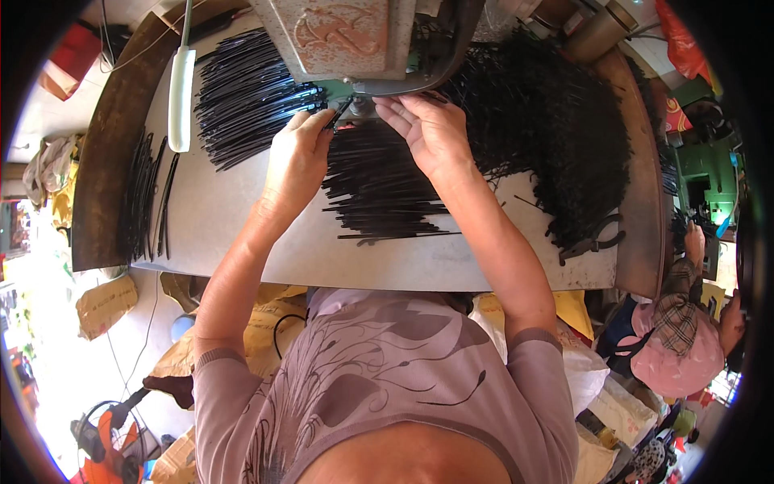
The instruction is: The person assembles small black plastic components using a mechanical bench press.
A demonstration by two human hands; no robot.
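My left hand (300, 153) is closed in a pinch on a thin black rod (342, 110), its tip held at the small working point under a grey machine head (343, 39). To the right of that point is my right hand (431, 133), its fingers stretched toward the machine; I see nothing gripped in them. Between my forearms lies a layered pile of black rods (383, 181). Another bundle of rods (242, 97) fans out beyond my left hand. A large tangled heap of black pieces (556, 137) lies to the right of my right hand.
Raised brown rims bound the metal table (242, 242). Pliers (592, 239) lie at its right front. A white lamp tube (182, 101) hangs at left; a few rods (143, 194) lie by the left rim. Another person (681, 347) sits at the right by a green machine (709, 181).
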